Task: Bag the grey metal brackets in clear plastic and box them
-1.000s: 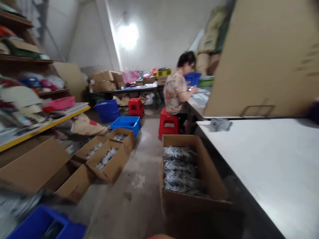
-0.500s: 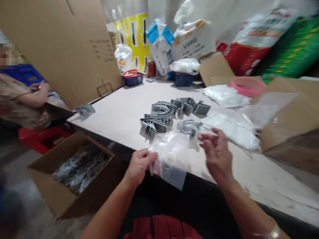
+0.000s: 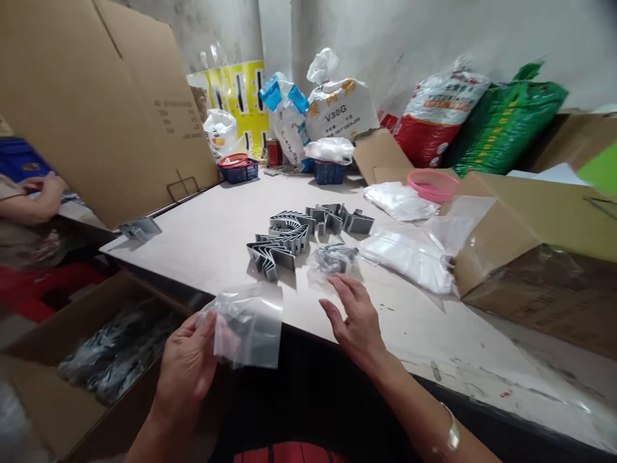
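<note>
- The left hand (image 3: 186, 370) is clamped on a clear bag (image 3: 248, 328), holding it by one side over the surface's near edge. A grey bracket shows through the film.
- The right hand (image 3: 354, 318) is open, fingers spread, just above the surface (image 3: 193, 257) and just short of a small bag (image 3: 332, 260) that holds dark metal pieces.
- Loose brackets (image 3: 277, 241) lie in zigzag rows near the middle of the surface, just left of the small bag.
- White bags (image 3: 407, 260) lie toward the right edge, beyond the right hand.
- A lone bracket (image 3: 141, 228) sits at the left edge, under a cardboard flap (image 3: 96, 109).
- A carton (image 3: 116, 354) of grey bundles stands on the floor below the near-left edge.
- A co-worker's hand (image 3: 48, 193) rests well apart, at far left.
- Good handling, by the look of it: keep the film flat and taut so that bracket corners do not snag it, and slide each piece in squarely.
</note>
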Available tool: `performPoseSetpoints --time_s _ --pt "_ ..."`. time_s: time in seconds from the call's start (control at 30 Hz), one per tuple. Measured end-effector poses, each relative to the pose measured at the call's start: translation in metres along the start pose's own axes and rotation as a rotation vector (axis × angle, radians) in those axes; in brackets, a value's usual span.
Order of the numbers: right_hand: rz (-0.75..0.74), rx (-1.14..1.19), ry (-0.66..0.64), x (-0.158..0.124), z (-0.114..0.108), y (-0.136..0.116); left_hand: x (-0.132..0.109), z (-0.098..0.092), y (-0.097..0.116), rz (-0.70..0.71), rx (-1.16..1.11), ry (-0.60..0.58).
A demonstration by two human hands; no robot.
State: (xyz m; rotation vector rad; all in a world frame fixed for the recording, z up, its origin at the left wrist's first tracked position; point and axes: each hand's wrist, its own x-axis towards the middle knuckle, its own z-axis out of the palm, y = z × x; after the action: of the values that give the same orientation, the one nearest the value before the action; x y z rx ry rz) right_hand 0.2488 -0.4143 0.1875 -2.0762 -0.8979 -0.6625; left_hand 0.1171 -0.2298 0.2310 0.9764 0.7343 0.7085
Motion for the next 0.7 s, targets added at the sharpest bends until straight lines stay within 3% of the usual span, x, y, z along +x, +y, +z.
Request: performPoseSetpoints --time_s 0.1,0.27,0.6,0.7 --pt "0.058 0.336 -0.052 -0.01 -0.003 -0.035 0.001 -0.001 -0.012 0.001 -0.019 0.033" --pt "-0.252 0.282 -0.07 -0.023 0.004 -0.076 0.001 -0.003 -0.029 -0.069 0.004 0.003" --pt "-0.124 0.121 -0.175 -0.013 0.033 -0.064 -0.006 -0.001 -0.041 -0.156 0.127 -0.132" --pt "-0.093 0.084 -0.144 -0.008 0.043 -0.061 -0.008 -0.003 -0.041 -0.18 0.171 -0.094"
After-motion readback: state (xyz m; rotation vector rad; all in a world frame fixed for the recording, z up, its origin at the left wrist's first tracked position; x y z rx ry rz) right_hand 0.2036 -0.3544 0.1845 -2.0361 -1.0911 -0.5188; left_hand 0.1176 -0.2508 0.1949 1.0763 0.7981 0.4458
